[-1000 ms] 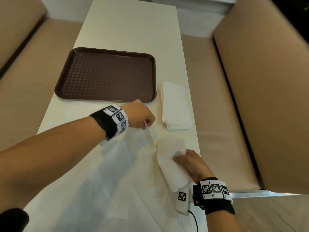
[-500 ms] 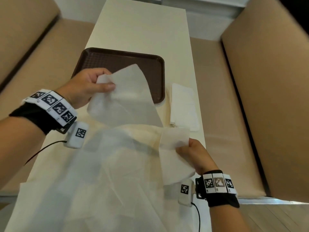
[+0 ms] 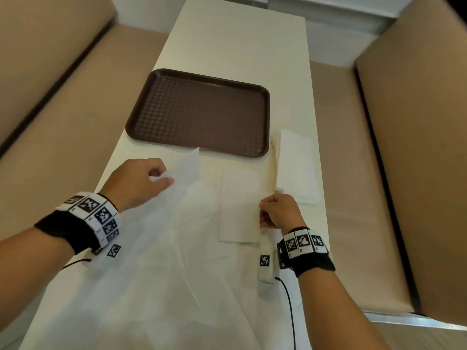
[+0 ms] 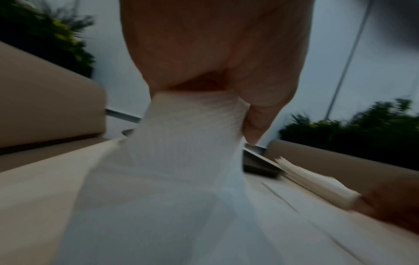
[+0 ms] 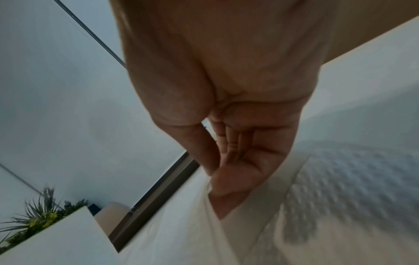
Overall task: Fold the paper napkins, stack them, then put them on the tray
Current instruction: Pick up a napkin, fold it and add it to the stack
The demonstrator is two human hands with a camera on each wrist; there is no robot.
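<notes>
Both hands pinching the same loose napkin sheet, tray sitting bare up top.

The left hand (image 3: 137, 180) has thumb and fingers clamped on a thin white napkin (image 3: 187, 170) at about 9 o'clock on the table (image 3: 235, 39), and the left wrist view shows the paper bunched right in the grip. The right hand (image 3: 279, 212) pinches the napkin's other edge at 3 o'clock, thumb against fingertips, beside a flat folded part (image 3: 240, 205). The brown tray (image 3: 199, 112) is at 12 o'clock. The stack of folded napkins (image 3: 295, 165) lies just beside the tray's right edge, around 2 o'clock. More loose white paper (image 3: 164, 286) covers the near end at 6 o'clock.
</notes>
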